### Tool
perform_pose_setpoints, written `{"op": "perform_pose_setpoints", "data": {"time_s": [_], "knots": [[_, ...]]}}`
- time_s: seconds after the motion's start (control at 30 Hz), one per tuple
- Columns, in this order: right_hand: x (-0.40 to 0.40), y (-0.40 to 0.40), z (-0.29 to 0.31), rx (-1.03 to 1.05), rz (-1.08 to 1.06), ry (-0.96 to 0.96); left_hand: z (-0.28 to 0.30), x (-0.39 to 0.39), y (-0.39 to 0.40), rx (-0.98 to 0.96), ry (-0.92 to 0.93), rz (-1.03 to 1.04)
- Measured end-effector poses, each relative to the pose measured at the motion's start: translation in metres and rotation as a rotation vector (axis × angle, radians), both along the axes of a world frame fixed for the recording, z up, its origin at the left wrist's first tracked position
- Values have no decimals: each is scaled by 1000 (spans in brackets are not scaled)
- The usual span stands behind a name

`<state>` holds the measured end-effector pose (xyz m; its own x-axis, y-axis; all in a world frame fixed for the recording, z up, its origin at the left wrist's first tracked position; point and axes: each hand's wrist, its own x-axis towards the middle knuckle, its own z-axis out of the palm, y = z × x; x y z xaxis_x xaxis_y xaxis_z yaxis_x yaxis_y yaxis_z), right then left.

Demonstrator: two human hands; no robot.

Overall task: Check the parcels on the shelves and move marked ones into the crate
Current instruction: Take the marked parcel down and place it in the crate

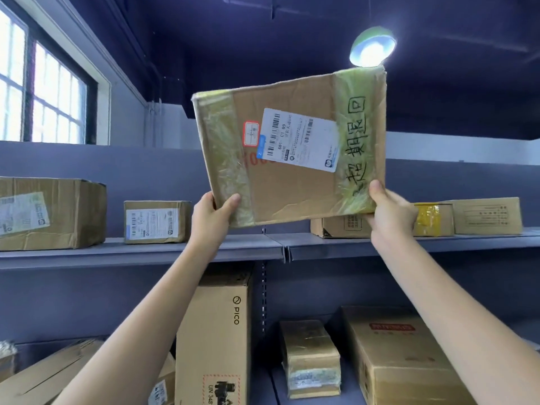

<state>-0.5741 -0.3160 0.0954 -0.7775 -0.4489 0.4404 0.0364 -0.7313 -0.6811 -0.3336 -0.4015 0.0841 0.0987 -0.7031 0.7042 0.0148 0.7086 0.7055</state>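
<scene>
Your fingers vanish behind the held parcel (289, 147); only thumbs show. It hides part of the low box (339, 228) between your hands. Shipping label (299, 140) print too small to read. PICO box (214, 337) below the left hand cut off by bottom edge.

Both hands hold a marked cardboard parcel (292, 153) up at twelve o'clock: left hand (211, 213) grips its lower-left corner, right hand (390, 210) its lower-right, above the shelf (140, 252).
</scene>
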Motion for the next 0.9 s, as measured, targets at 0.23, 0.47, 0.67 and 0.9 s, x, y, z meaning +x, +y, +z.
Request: {"op": "perform_pose_setpoints", "data": {"time_s": [0.23,0.47,0.67,0.9], "knots": [[9,8,-14,58,-20,264,0,8,-1,-164,121,54],[5,18,-15,54,126,363,4,24,0,-73,152,247],[-19,23,-13,129,38,448,-7,30,9,-177,6,449],[-21,38,-26,534,129,912,-2,17,27,-423,-124,511]]}}
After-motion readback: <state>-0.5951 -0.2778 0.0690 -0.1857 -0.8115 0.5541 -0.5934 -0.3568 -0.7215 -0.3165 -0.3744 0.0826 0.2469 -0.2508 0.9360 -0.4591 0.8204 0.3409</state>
